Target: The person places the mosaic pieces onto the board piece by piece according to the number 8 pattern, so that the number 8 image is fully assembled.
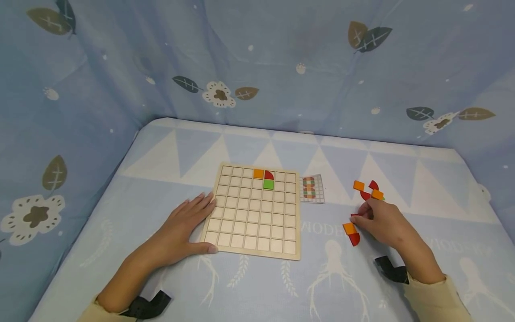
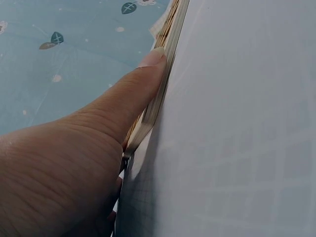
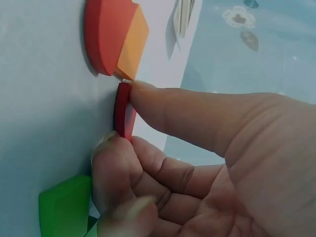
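Red piece [image 3: 122,111], seemingly in right hand [image 1: 385,223]

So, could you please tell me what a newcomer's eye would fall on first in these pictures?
Probably the pale wooden grid board on the table, with an orange square tile, a red quarter-round tile and a green square tile near its far edge. To its right, the right hand pinches a small flat red piece beside loose orange and red tiles; the left hand touches the board's left edge.
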A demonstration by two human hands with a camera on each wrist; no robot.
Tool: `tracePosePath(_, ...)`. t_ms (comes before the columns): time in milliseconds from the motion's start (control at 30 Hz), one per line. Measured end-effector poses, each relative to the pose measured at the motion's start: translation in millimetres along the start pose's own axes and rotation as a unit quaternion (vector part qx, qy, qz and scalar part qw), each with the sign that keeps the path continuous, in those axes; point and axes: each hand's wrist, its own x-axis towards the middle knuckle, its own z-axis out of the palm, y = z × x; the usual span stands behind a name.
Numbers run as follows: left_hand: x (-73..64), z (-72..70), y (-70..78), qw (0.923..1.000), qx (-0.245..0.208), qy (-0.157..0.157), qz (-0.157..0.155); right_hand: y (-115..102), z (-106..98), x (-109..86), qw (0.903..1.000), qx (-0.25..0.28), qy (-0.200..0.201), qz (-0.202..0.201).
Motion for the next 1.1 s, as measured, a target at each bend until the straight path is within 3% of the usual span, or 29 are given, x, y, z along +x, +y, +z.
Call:
tracePosePath(333,0.8,0.9,0.2,1.0000,0.002,-0.001,-0.002,9,-1,-0.7,0.9986,0.048,-0.003,0.021)
tracePosePath(500,0.2,0.9,0.4,1.0000,0.000,-0.002,-0.002,14,-2,-1.9,0.9929,0.117,-0.013,0.017)
tracePosePath(667,-0.2,-0.1,1.0,1.0000,-0.001,-0.003,-0.002,13,-1,-1.7,0.9804,0.197,-0.005,-0.004)
tracePosePath(833,0.5,-1.1,0.8,1.0000,0.001,-0.002,-0.002,0,2,0.5,0.9687,0.247,0.012,-0.026)
tracePosePath(1100,-0.3,-0.4,-0.3,1.0000,-0.001,-0.003,-0.004,-45,12,16.9,0.9647,0.258,0.006,-0.051)
